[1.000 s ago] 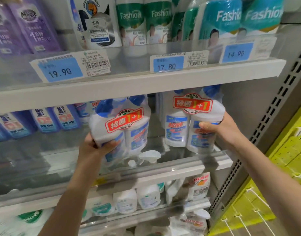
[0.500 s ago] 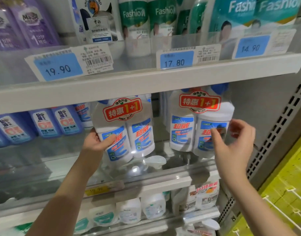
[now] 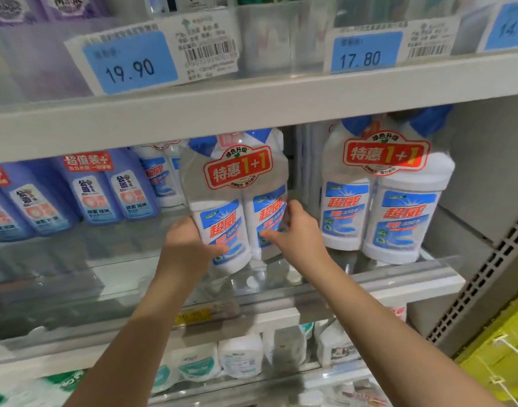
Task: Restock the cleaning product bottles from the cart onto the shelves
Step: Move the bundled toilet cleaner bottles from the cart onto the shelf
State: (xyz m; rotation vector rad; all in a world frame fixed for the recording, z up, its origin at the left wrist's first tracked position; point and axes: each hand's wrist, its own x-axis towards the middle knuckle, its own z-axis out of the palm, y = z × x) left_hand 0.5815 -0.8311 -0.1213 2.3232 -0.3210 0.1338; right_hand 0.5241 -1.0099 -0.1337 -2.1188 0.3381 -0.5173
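A shrink-wrapped twin pack of white cleaner bottles (image 3: 237, 198) with blue caps and a red "1+1" sticker stands tilted over the middle shelf (image 3: 398, 284). My left hand (image 3: 187, 245) grips its lower left side, thumb across the front label. My right hand (image 3: 293, 233) holds its lower right edge, fingers curled onto the wrap. A second identical twin pack (image 3: 384, 195) stands upright on the same shelf at the right, free of both hands.
Blue twin packs (image 3: 105, 192) fill the shelf's left part. A clear plastic rail (image 3: 76, 289) fronts the shelf. The upper shelf edge (image 3: 252, 107) carries price tags 19.90 and 17.80. White spray bottles (image 3: 240, 356) sit on the shelf below. A yellow cart (image 3: 504, 365) is at the lower right.
My right hand has left the right twin pack and moved left onto the left pack. The right pack now stands alone. The view has moved closer to the shelf.
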